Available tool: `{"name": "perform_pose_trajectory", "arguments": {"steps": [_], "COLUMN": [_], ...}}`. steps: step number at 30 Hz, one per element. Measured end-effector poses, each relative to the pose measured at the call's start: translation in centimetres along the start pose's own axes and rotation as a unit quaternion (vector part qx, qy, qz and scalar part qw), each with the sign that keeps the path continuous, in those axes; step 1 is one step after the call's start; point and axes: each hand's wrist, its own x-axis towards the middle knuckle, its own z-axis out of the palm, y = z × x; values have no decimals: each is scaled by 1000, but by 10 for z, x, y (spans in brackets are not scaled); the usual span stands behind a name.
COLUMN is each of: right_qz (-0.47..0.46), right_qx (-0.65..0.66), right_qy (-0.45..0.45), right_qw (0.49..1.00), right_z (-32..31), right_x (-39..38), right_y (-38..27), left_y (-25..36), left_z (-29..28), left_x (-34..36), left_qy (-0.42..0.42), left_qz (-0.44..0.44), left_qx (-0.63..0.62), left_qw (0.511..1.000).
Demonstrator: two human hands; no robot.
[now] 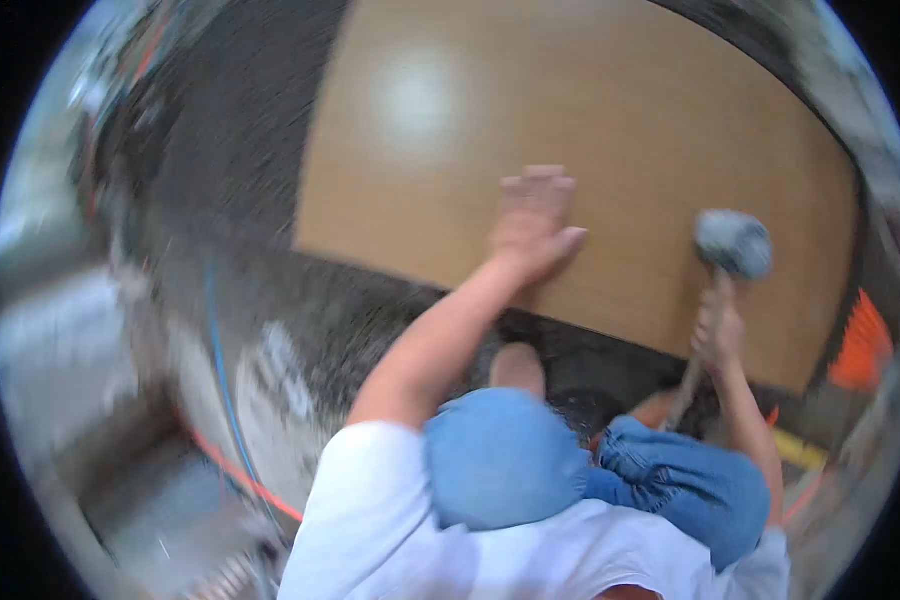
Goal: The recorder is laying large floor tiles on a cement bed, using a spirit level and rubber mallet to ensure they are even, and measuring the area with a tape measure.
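Tan wood-grain board (610, 130), seemingly grey mallet head (734, 243), blue jeans (510, 455), white shirt (390, 540).

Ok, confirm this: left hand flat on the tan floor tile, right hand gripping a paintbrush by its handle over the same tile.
Not quite. The head view shows the right hand gripping a rubber mallet, not a paintbrush. The left hand does lie flat on the tan floor tile.
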Motion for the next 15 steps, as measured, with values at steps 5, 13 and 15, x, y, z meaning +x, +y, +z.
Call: {"name": "perform_pose_trajectory", "arguments": {"steps": [5, 13, 15], "right_qz": [38, -107, -65], "right_qx": [137, 100, 101], "right_qy": [-96, 10, 24], "right_qw": [985, 989, 992], "right_z": [-8, -74, -84], "right_x": [1, -17, -19], "right_y": [30, 13, 19], "left_y": [-16, -10, -10], "left_z": [1, 18, 13], "left_x": [-9, -8, 12], "left_qy": [6, -39, -35], "left_qz": [-23, 44, 120], "left_qx": [87, 210, 193], "left_qw": [996, 976, 973]}}
